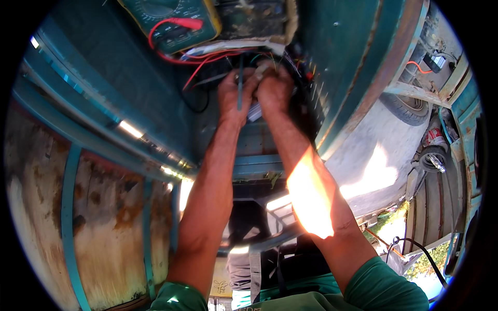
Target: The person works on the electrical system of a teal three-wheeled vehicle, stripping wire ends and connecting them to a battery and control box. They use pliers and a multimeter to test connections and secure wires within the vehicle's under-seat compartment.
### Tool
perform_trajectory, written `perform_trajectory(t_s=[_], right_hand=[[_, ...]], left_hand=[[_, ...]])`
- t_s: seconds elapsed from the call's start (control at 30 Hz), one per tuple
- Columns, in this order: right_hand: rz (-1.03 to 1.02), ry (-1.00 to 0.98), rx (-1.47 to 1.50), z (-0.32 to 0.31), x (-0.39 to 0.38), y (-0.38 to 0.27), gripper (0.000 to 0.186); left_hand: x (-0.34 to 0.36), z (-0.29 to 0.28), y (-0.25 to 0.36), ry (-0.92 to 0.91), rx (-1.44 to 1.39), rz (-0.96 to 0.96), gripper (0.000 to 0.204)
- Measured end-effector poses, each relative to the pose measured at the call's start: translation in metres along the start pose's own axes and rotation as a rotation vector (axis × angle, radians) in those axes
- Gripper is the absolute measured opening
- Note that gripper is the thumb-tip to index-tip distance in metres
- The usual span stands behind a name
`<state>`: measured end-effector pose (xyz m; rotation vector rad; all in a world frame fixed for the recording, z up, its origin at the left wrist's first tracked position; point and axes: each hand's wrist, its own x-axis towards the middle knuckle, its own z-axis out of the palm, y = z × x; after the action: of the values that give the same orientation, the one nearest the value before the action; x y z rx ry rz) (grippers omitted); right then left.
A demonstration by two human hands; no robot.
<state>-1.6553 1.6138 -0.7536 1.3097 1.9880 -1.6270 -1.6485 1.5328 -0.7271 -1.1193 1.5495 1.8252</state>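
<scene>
Both arms reach up into a narrow teal metal compartment, and my hands meet close together among thin wires. My left hand (232, 98) is closed, its fingers curled inward; a thin, straight, greyish strip (240, 85) shows in front of it. My right hand (275, 90) is closed beside it, with a small pale piece (263, 68) at its fingertips. What the left fingers pinch is hidden. Red wires (210, 58) run just beyond the hands. Below the hands, between the wrists, lies a small whitish ribbed object (254, 112).
A yellow-edged multimeter (179, 39) with a red test lead (187, 23) lies at the far left, beside a dark worn block (249, 23). Teal metal walls (353, 67) hem in both sides. To the right are a tyre (410, 109) and a sunlit grey surface (358, 145).
</scene>
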Motion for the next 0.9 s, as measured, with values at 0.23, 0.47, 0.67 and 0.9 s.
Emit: perform_trajectory(t_s=[0.23,0.47,0.67,0.9], right_hand=[[-0.101,0.009,-0.064,-0.002,-0.005,-0.004,0.022],[-0.1,-0.034,-0.079,-0.003,-0.012,-0.012,0.02],[-0.115,-0.033,0.027,-0.001,-0.005,0.003,0.024],[0.007,0.016,0.091,0.001,-0.004,0.0,0.028]], left_hand=[[0.003,0.002,-0.009,0.077,0.189,0.169,0.016],[0.008,0.002,-0.017,0.097,0.153,0.177,0.015],[0.005,0.001,-0.014,0.044,0.068,0.159,0.014],[-0.001,0.001,-0.005,0.035,0.062,0.051,0.014]])
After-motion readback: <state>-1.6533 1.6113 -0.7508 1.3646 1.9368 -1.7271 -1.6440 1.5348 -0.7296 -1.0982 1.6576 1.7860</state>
